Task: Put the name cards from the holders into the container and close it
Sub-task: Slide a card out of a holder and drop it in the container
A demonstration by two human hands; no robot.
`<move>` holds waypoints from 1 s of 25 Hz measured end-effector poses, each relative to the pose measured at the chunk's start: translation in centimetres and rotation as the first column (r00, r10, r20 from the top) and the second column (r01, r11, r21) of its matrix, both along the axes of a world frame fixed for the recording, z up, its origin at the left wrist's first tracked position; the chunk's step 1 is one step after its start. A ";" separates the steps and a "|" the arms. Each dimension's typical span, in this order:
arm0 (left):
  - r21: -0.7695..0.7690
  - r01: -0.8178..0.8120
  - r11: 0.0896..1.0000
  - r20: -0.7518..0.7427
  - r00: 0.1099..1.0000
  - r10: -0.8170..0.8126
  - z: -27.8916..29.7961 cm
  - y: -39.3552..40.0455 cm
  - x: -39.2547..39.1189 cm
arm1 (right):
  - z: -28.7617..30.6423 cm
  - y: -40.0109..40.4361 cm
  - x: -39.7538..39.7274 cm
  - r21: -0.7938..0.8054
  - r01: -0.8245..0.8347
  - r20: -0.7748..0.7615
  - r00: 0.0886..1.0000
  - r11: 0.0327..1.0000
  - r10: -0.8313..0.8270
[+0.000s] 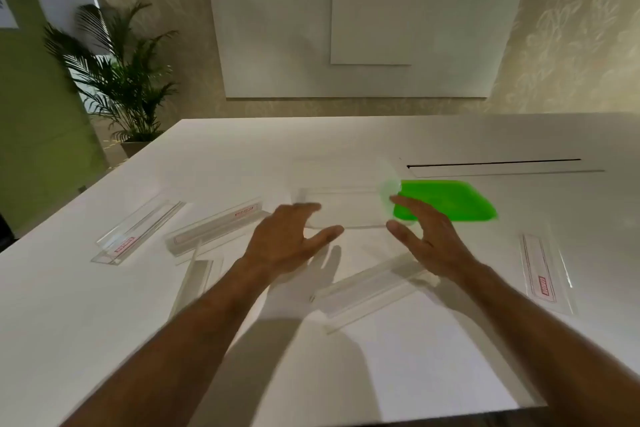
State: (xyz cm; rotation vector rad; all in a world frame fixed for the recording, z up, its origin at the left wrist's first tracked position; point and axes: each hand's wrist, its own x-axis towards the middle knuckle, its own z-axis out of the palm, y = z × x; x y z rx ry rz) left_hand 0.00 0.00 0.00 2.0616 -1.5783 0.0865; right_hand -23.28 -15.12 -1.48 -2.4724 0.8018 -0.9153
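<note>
Progress check, all placed rel. to the clear container (pixel 341 208) mid-counter. Container is see-through w/ low walls and sits open; its green lid (pixel 446 199) lies flat on the counter (pixel 104 340) touching the container's right end, so closing isn't done. I can't tell if any cards are inside yet; too clear and blurred.

Holders: far-left holder (pixel 135 232) lies well left of the container, red-print card visible at its near end. Second holder (pixel 214 229) just left of the container also shows a card w/ red print. Right holder (pixel 547 274) is well to the right and nearer me, card w/ red border inside. So at least 3 cards are left to pull, by my read. Two more holders sit nearer me than the container: near-left holder (pixel 194 279) and centre holder (pixel 374 288); they look empty but motion blur makes that unsure.

Hands: left hand (pixel 287 241) hovers palm-down at the container's near-left corner, fingers spread, thumb out toward the near wall, nothing in it. Right hand (pixel 429 239) hovers at the near-right corner, fingers loosely apart and reaching toward where lid and container meet, also holding nothing. Contact w/ container: can't tell. Both forearms stretch forward over the counter.

Overall I'd call it early-to-mid; card removal and lid remain.
</note>
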 end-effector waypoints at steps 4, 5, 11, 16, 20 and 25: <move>0.223 0.122 0.967 -0.223 0.972 -0.072 -1.5 0.9 -1.6 | -1.1 1.1 -1.7 0.001 -0.190 -0.144 0.972 0.982 0.188; 0.250 0.151 0.956 -0.233 0.968 -0.092 -1.8 1.1 -1.9 | -1.4 1.0 -1.8 -0.030 -0.200 -0.194 0.962 0.979 0.191; 0.256 0.247 0.935 -0.142 0.966 -0.217 -2.3 1.5 -2.7 | -1.7 0.7 -0.9 -0.025 -0.214 -0.197 0.959 0.976 0.205; 0.159 0.227 0.961 -0.199 0.961 -0.194 -2.1 1.2 -2.4 | -0.8 0.0 -0.6 0.098 -0.265 -0.151 0.949 0.959 0.277; 0.138 0.226 0.964 -0.397 0.905 -0.155 -1.7 0.6 -1.7 | 0.5 -0.2 -0.1 0.224 -0.284 -0.097 0.945 0.932 0.312; 0.113 0.229 0.967 -0.705 0.704 -0.084 -1.3 0.3 -1.3 | 1.6 0.4 -0.4 0.176 -0.341 -0.189 0.909 0.924 0.371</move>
